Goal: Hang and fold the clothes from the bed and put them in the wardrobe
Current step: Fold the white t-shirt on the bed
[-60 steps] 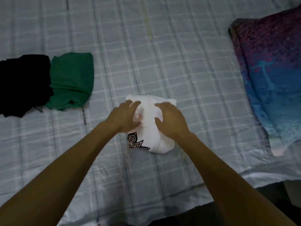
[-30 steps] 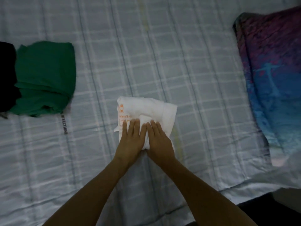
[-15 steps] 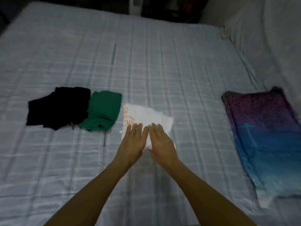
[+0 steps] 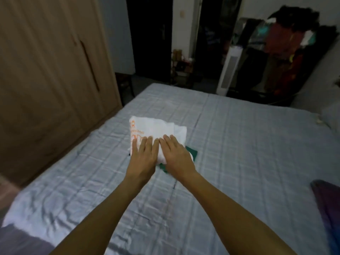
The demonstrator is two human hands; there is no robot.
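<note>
1. White folded T-shirt (image 4: 158, 130) with orange lettering along its left side: lies on the bed (image 4: 248, 144), toward the middle of the mattress and nearer its left edge, stacked on top of a green garment.
2. Green garment (image 4: 192, 152): mostly covered; only a dark green corner shows beside the right hand and a strip shows between the two wrists. A sliver of darker cloth at the white shirt's left lower edge is too small to identify.
3. Left hand (image 4: 145, 158): palm down on the near left part of the white shirt, fingers (image 4: 141, 146) straight and close together, pressing flat, gripping nothing.
4. Right hand (image 4: 177, 156): palm down just beside the left hand, on the near right part of the shirt, fingers straight and slightly spread, pressing flat.
5. Bed sheet: pale blue-grey check, wrinkled near the near edge.
6. Purple-blue cloth (image 4: 325, 205): at the right edge of the bed, well apart from the stack.
7. Wooden wardrobe (image 4: 51, 70): doors closed, alongside the bed's left edge.
8. Clothes rack (image 4: 287, 43): beyond the far right corner, crowded with dark and red garments.
</note>
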